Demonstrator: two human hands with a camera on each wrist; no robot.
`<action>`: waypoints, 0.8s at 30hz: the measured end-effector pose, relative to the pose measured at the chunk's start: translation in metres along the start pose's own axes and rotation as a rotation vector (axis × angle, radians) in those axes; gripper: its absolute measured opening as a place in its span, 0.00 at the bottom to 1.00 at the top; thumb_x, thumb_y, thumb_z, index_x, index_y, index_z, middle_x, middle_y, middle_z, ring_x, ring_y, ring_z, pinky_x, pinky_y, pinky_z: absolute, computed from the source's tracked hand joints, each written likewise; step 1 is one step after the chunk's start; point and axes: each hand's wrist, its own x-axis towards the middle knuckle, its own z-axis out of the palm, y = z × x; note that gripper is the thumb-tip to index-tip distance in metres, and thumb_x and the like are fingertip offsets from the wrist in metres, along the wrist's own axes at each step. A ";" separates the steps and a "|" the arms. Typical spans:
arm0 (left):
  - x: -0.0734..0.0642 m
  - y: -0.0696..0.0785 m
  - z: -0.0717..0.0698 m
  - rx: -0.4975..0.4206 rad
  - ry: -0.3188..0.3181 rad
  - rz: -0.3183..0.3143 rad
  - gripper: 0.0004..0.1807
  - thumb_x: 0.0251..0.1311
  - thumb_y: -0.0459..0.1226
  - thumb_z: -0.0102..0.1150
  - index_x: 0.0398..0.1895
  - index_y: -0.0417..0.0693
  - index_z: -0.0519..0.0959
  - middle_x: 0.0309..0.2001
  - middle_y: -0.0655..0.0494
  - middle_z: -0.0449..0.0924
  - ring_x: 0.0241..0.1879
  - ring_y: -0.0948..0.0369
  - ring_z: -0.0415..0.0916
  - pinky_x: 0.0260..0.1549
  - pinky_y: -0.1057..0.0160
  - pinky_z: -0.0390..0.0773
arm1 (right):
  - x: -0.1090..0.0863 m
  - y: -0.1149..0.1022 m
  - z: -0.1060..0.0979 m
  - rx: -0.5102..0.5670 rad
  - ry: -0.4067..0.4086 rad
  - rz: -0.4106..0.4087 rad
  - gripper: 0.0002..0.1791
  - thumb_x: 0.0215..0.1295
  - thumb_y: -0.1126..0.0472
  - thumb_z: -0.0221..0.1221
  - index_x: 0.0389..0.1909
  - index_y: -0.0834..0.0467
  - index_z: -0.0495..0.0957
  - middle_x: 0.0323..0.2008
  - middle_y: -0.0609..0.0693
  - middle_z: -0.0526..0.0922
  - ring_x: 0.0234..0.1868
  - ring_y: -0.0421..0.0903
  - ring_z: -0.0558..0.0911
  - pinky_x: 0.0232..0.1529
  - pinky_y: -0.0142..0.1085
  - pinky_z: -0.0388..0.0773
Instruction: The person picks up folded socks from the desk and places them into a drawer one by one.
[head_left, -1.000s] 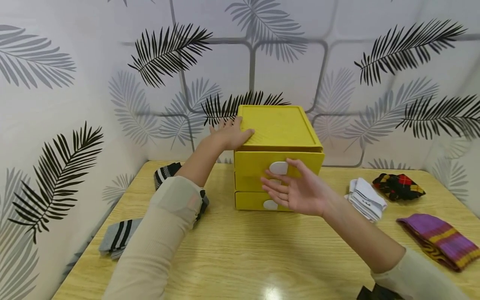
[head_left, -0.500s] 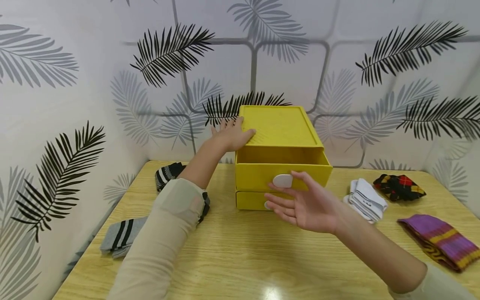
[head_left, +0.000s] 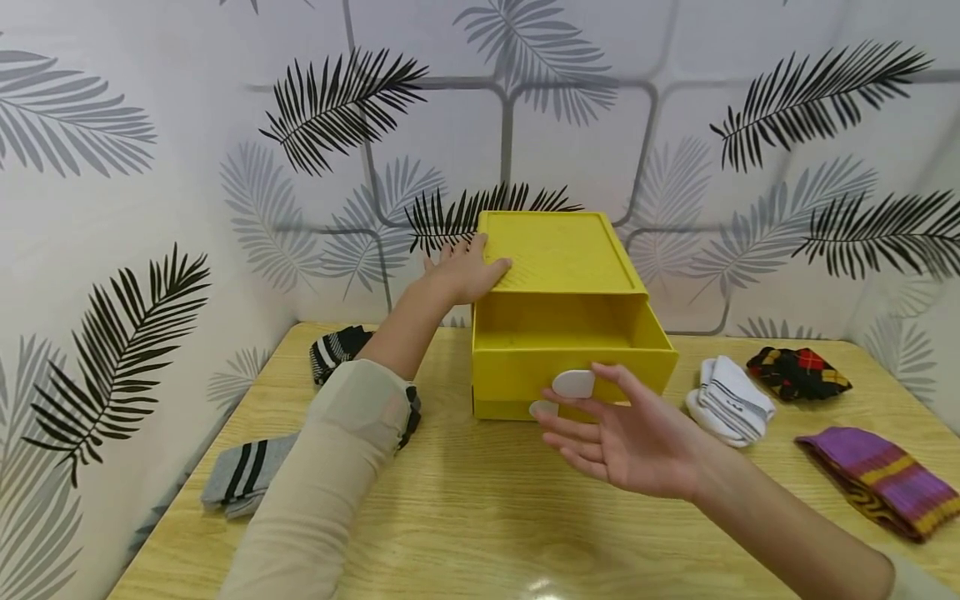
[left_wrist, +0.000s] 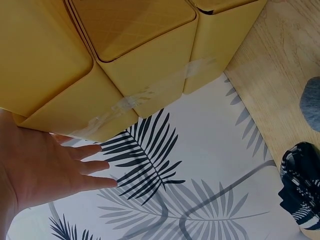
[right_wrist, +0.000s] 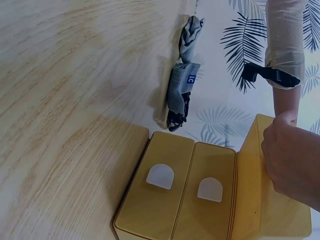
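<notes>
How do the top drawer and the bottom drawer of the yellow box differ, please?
The top drawer is pulled out, while the bottom drawer is shut. The top drawer's inside shows; the bottom drawer's is hidden. Both are yellow, each with a white rounded handle.

Box [head_left: 555, 250]: on table [head_left: 465, 517], upper drawer [head_left: 525, 367] open.
Left hand [head_left: 465, 273]: rests on box's left edge.
Right hand [head_left: 637, 437]: at tab [head_left: 572, 383].
Socks [head_left: 731, 404]: both sides.
</notes>
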 end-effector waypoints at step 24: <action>-0.001 -0.001 0.000 -0.013 -0.004 0.001 0.37 0.67 0.58 0.29 0.73 0.54 0.37 0.72 0.46 0.36 0.69 0.47 0.28 0.61 0.42 0.29 | -0.018 0.027 0.010 -0.019 -0.076 0.055 0.30 0.70 0.40 0.34 0.56 0.55 0.73 0.55 0.54 0.72 0.56 0.48 0.70 0.61 0.36 0.59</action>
